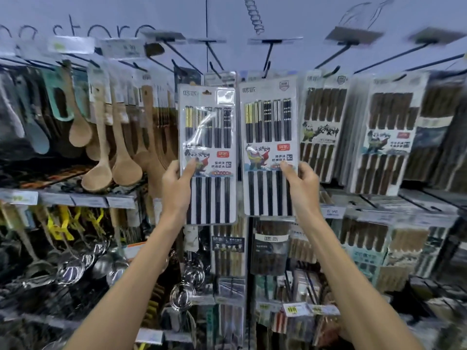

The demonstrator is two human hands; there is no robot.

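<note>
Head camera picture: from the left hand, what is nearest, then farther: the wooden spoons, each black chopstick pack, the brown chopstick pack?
1. left black chopstick pack: held in the left hand.
2. wooden spoons: just to its left.
3. right black chopstick pack: to the right, in the right hand.
4. brown chopstick pack: farthest right.

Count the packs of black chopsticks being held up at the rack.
2. The left pack is gripped by the left hand, left of centre. The right pack sits beside it, gripped by the right hand. More of the same may hang hidden behind them.
</note>
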